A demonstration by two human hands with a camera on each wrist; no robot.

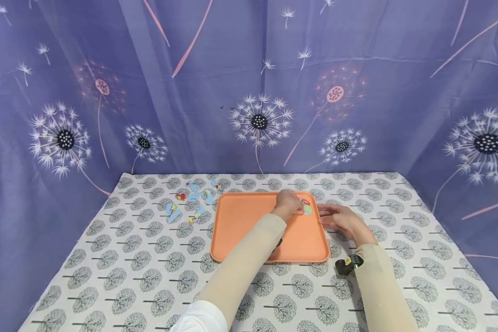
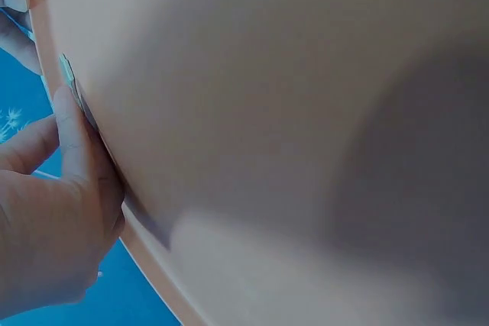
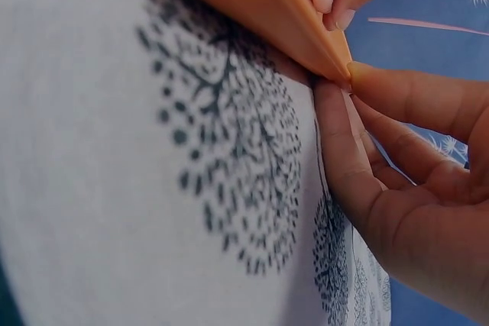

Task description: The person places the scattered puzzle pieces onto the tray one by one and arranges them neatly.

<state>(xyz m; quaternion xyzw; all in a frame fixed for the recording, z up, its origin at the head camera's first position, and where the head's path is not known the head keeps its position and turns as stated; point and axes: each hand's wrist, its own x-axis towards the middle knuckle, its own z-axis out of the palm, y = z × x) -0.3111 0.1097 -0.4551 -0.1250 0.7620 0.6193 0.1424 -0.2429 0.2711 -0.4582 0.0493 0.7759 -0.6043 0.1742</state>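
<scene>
An orange tray [image 1: 240, 221] lies on the table. Over its far right corner, my left hand [image 1: 288, 203] pinches a thin, colourful puzzle piece [image 1: 306, 207]. Seen nearly edge-on in the left wrist view, the piece [image 2: 69, 74] is at the fingertips of the left hand [image 2: 61, 204], low over the tray floor [image 2: 229, 112]. My right hand [image 1: 344, 219] is at the tray's right side. In the right wrist view, the thumb of the right hand [image 3: 420, 188] presses the tray rim [image 3: 332, 66], with its fingers below against the tablecloth.
Several light blue puzzle pieces [image 1: 193, 196] with coloured prints lie scattered left of the tray. A tree-patterned cloth [image 1: 149, 267] covers the table. Purple dandelion curtains [image 1: 207, 92] hang behind and on both sides. A black wrist camera [image 1: 348, 264] sits on the right wrist.
</scene>
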